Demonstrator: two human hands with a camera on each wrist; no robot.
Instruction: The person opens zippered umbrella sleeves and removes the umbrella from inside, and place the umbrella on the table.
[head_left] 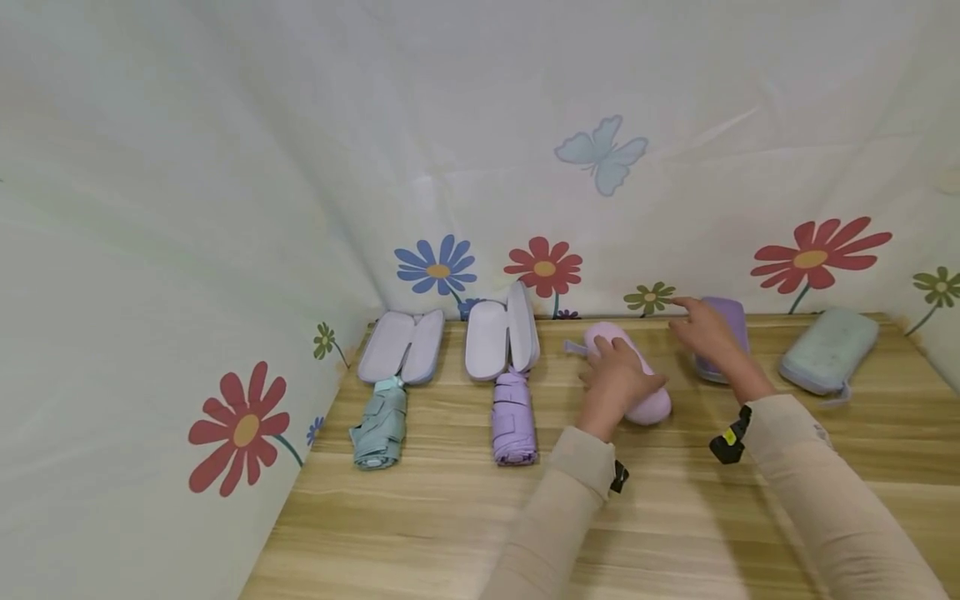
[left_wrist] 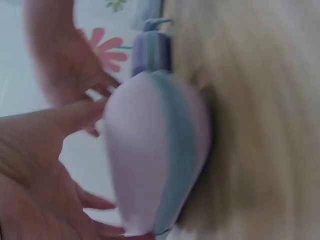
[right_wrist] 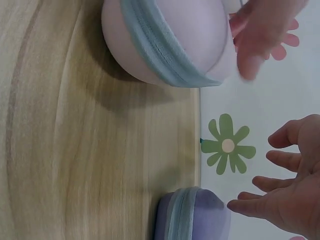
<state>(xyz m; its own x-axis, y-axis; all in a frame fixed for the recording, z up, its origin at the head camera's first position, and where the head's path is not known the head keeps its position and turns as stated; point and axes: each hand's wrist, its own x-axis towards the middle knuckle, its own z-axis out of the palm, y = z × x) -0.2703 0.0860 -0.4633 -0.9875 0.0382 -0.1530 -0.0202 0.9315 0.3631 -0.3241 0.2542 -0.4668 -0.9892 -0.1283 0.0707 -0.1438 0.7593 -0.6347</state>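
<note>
My left hand is over a pink zippered oblong case, its fingers spread across it and the thumb reaching to the right. In the left wrist view, the pale blue zip band runs along the case, and the left fingertips are close to its near end. My right hand hovers by a purple zippered case, fingers extended and holding nothing. The right wrist view shows those fingers spread in the air above the purple case. Both cases appear closed and rest on the table.
At the left lie two opened cases with pale linings, a flat one and one with its lid raised. Before them are a rolled teal folding umbrella and a purple one. A green case lies far right. A flowered curtain backs the table.
</note>
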